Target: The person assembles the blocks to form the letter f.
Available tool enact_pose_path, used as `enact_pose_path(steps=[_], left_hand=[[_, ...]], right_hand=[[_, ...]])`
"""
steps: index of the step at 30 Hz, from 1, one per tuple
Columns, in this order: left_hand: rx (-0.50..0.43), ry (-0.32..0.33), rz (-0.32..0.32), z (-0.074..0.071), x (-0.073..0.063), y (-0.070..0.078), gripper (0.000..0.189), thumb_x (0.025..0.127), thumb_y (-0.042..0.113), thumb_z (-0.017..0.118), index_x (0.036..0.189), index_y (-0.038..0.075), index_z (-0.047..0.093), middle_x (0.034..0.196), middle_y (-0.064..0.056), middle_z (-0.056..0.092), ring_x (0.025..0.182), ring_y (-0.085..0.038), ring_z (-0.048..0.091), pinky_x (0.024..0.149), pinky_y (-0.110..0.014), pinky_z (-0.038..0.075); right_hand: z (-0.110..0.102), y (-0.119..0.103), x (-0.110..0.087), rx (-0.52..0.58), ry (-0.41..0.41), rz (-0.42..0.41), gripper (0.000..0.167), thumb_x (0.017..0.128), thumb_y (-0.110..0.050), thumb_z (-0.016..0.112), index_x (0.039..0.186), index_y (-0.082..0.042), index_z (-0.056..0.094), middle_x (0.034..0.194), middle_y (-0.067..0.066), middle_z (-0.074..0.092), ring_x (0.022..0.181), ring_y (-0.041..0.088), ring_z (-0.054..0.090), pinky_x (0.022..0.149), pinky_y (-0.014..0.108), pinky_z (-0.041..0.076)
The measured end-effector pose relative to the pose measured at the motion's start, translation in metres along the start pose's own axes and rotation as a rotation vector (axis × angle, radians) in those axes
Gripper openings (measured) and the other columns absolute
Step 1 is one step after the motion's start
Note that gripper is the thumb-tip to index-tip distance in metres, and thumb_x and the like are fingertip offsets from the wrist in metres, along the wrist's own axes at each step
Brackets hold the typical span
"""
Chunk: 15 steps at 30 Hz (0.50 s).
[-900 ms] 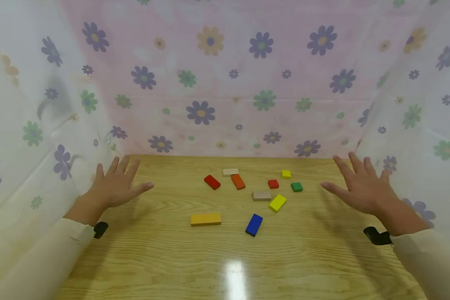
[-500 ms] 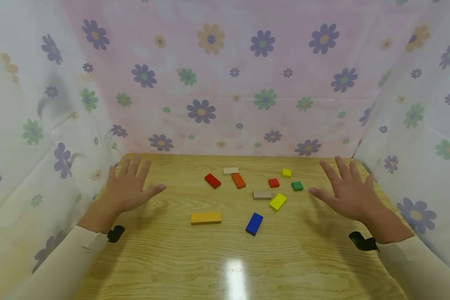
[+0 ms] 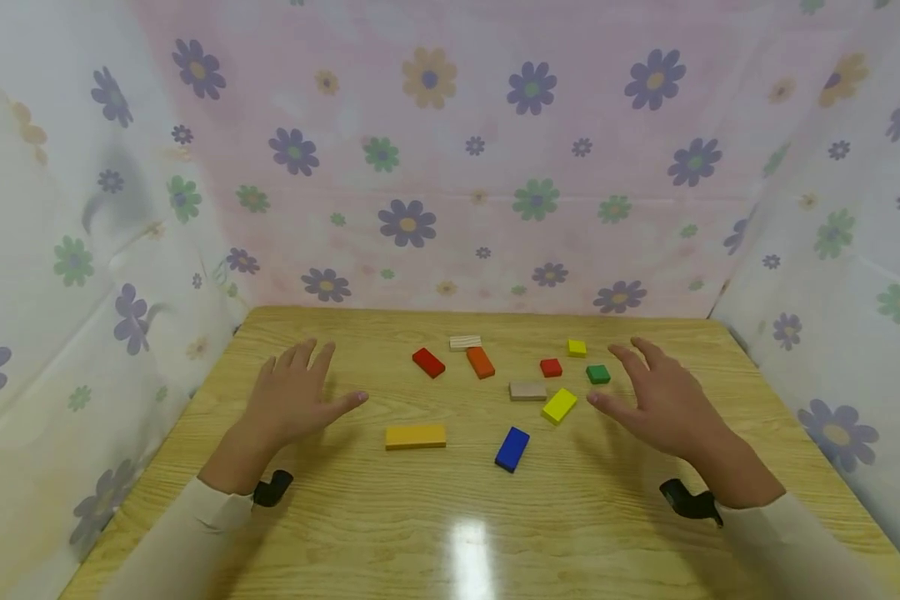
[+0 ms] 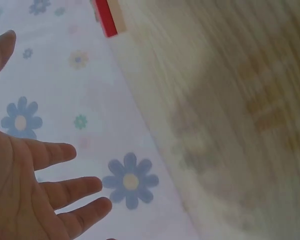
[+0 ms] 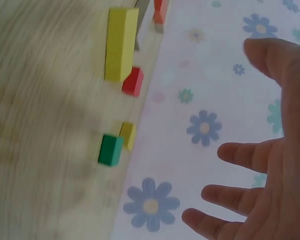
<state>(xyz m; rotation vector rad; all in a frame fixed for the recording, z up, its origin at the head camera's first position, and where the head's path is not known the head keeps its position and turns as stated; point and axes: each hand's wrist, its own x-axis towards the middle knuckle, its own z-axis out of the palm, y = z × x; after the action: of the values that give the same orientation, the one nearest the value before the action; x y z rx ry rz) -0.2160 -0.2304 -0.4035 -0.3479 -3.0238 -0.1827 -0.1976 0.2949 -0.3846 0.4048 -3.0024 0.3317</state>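
Observation:
My left hand [image 3: 288, 408] hovers over the left of the table, fingers spread and holding nothing. Nearest it are a long orange-yellow block [image 3: 416, 437] and a red block [image 3: 428, 362]. On the other side my right hand [image 3: 663, 408] is also raised and holds nothing, its fingers relaxed, close to a small green block [image 3: 598, 374] and a yellow block [image 3: 559, 406]. Between the hands lie a blue block [image 3: 512, 450], a grey-brown block [image 3: 527, 391], a small red block [image 3: 551, 367], a small yellow block [image 3: 577, 348], an orange block [image 3: 481, 362] and a pale striped block [image 3: 465, 342].
The wood-grain table [image 3: 330, 517] is bounded at the back by a pink flowered curtain [image 3: 450, 167]. White flowered sheets hang on the left [image 3: 67, 333] and right sides. The pale striped block touches or nearly touches the orange one.
Both hands have moved inward from the table's sides and somewhat nearer the blocks. The blocks keep their places; the head view has shifted slightly.

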Motion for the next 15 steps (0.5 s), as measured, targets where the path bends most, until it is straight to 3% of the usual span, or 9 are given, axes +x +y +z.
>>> enact_pose_path(steps=[3,6,15], left_hand=[[-0.034,0.004,0.020,0.005,-0.002,0.010,0.112,0.087,0.091,0.040,0.161,0.007,0.034,0.160,-0.026,0.038,0.141,-0.052,0.041,0.110,-0.072,0.034],[-0.066,0.008,0.039,0.007,-0.003,0.018,0.110,0.086,0.090,0.044,0.158,0.006,0.040,0.154,-0.024,0.046,0.134,-0.049,0.050,0.104,-0.068,0.043],[-0.143,-0.026,0.096,0.012,-0.005,0.040,0.092,0.086,0.080,0.061,0.150,0.014,0.054,0.143,-0.015,0.058,0.116,-0.038,0.065,0.093,-0.059,0.055]], right_hand=[[0.006,-0.008,0.000,0.057,0.009,-0.026,0.088,0.097,-0.068,0.057,0.159,-0.009,0.037,0.160,0.027,0.034,0.136,0.059,0.040,0.097,0.077,0.040],[0.012,-0.014,0.001,0.091,0.004,-0.036,0.082,0.097,-0.066,0.058,0.154,-0.009,0.045,0.153,0.024,0.043,0.132,0.053,0.046,0.097,0.073,0.044],[0.030,-0.029,0.000,0.253,-0.059,-0.035,0.070,0.097,-0.062,0.062,0.144,-0.010,0.057,0.142,0.015,0.057,0.122,0.040,0.061,0.090,0.058,0.055]])
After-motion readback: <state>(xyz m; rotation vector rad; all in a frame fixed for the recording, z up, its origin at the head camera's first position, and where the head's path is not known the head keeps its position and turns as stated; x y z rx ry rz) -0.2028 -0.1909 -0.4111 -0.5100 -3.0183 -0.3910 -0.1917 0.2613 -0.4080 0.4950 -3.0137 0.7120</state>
